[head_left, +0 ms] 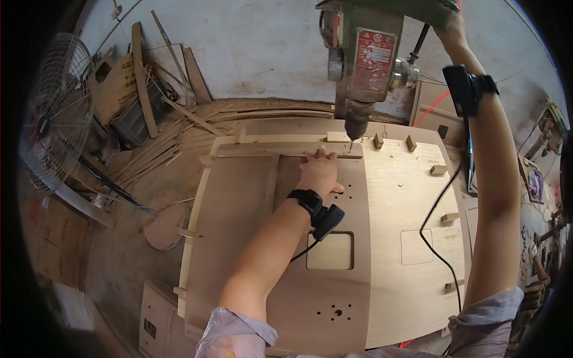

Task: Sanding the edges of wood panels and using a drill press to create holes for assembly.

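Note:
My left hand [319, 173] lies on a brown wooden panel [233, 215], fingers spread, fingertips at a wooden strip [286, 152] along the panel's far edge. Just to the right of those fingertips hangs the chuck [357, 119] of a green drill press [373, 53]; its thin bit [351, 145] points down at the strip's right end. Up at the top right, my right hand [452, 37] is raised against the press's green housing, which hides its fingers. The panel has a square cutout [330, 250] and groups of small holes.
Beneath the panel is a pale plywood board [412, 197] with several small wooden blocks [439, 170] along its edges. A black cable [433, 235] hangs from my right wrist across it. A wire-guarded fan [59, 113] stands at left; wood scraps [179, 131] lie by the wall.

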`<state>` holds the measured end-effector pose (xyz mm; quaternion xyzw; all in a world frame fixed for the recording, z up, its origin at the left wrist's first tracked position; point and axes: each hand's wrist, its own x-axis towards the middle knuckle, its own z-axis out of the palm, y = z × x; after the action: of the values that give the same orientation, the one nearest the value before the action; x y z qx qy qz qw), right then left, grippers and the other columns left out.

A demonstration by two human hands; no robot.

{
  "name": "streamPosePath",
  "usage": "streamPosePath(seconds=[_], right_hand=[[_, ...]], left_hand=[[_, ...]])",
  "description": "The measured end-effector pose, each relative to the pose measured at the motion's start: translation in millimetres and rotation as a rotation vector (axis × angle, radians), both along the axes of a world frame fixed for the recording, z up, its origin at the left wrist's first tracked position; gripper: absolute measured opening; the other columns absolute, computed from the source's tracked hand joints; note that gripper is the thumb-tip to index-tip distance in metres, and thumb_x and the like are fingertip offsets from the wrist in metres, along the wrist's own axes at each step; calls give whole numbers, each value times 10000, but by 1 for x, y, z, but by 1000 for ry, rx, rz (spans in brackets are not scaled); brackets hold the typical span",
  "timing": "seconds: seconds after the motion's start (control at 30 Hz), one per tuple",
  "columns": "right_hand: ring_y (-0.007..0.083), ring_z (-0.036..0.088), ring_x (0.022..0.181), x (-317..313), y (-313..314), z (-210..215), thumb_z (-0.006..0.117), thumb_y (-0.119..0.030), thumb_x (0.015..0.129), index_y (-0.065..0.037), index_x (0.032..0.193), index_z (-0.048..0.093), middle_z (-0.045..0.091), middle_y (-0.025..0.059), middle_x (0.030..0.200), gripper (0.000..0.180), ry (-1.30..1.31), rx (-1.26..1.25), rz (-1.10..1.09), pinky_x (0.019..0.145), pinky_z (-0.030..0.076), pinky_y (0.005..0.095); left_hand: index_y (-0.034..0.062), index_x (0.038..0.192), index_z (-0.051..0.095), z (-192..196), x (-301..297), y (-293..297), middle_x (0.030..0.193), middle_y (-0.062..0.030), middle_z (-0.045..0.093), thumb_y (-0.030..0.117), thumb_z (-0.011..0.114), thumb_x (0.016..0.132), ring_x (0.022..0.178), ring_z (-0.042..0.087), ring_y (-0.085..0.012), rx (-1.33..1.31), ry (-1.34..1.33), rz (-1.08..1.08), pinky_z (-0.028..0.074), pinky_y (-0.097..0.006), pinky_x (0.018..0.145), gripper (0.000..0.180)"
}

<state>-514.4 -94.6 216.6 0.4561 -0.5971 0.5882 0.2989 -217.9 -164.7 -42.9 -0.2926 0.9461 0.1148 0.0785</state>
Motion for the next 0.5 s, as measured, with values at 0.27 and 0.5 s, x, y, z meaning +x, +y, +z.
streamPosePath(seconds=[0.27, 0.5], right_hand=[[62, 502, 563, -36, -53, -68, 630, -301, 870, -17, 1137, 573, 613, 18, 727, 394, -319, 44, 191, 483, 383, 231], [72, 477, 515, -37, 102, -219, 541, -346, 935, -80, 997, 591, 548, -30, 680, 278, -571, 443, 180, 431, 341, 201]], left_hand=[[115, 1410, 314, 5, 15, -9, 1462, -187, 269, 397, 822, 620, 1318, 243, -510, 15, -17, 110, 403, -558, 984, 980], [127, 1429, 296, -9, -22, 4, 1502, -198, 205, 414, 850, 573, 1328, 218, -516, 41, 31, 22, 372, -615, 970, 1059]])
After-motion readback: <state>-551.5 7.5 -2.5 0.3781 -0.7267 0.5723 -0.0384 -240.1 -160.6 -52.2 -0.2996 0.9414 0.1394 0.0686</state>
